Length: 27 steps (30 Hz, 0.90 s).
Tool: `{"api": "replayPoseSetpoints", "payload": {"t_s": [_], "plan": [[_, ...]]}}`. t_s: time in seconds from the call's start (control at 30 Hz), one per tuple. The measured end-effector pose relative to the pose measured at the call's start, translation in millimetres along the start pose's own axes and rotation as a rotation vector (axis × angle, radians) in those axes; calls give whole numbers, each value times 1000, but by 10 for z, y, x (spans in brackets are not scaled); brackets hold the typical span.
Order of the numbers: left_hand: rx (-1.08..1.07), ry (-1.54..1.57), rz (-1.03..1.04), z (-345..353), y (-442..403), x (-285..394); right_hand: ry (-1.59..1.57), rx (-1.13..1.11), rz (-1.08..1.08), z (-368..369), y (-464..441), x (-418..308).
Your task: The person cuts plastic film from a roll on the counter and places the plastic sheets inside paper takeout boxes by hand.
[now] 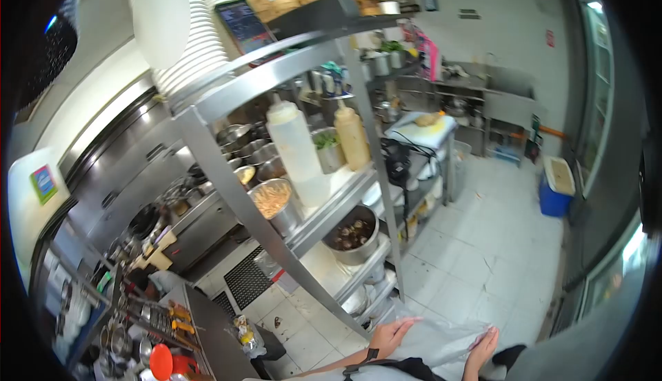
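Observation:
At the bottom of the head view, a clear plastic sheet or bag [438,336] stretches between my two hands. My left hand [392,334] is at its left edge, with the fingers pointing right and pressed together. At the right edge, my right hand [485,343] has its fingers curled against the plastic. A dark band circles my left wrist. Just above my left hand stands the metal shelf rack [255,243], whose lower shelf carries a steel pot [353,236] of dark pieces.
Squeeze bottles [298,150] and a pot of shredded food [272,205] stand on the rack. Stacked white bowls [200,36] are on top. A blue bin [556,188] is at the right wall. A counter with utensils [176,322] lies at lower left.

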<state>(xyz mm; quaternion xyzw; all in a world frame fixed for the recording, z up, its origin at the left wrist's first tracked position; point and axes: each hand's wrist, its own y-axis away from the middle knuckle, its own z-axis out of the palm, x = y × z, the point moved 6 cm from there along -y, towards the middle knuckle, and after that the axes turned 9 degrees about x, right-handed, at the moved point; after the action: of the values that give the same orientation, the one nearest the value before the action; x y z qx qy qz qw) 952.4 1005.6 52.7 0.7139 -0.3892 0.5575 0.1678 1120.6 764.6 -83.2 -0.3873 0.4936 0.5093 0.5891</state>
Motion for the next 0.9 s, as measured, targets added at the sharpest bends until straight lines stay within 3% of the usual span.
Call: {"api": "replayPoseSetpoints", "payload": {"t_s": [0.07,0.1,0.17,0.23,0.3,0.37,0.53,0.7,0.77,0.8,0.83,0.9], "plan": [[-177,-5,-140,58,-16,-36,51,158,-17,-329,204,249],[-318,-43,-243,134,31,-105,4,132,30,-437,429,275],[-520,328,-334,429,184,-408,0,72,333,-524,1025,22],[-848,386,-440,632,422,-536,-38,-27,476,-650,1630,-241],[-1074,434,-378,718,720,-409,121,6,455,-908,2201,-368],[-1251,316,-430,771,1075,-344,191,146,430,-1292,2801,-386],[-1513,206,-398,931,2181,-1,188,984,289,-2462,4325,-360],[-1889,182,-203,1055,3580,369,495,1521,234,-3407,5944,-493],[-2030,174,-93,1018,4141,427,650,1700,-67,-3544,6423,-700],[-2085,164,-36,1000,4426,377,555,1666,239,-3694,6703,-557],[-2108,167,24,1030,4690,368,525,1665,139,-3958,6946,-154],[-2122,85,297,926,5068,180,511,1512,184,-4118,7104,-47]]}}
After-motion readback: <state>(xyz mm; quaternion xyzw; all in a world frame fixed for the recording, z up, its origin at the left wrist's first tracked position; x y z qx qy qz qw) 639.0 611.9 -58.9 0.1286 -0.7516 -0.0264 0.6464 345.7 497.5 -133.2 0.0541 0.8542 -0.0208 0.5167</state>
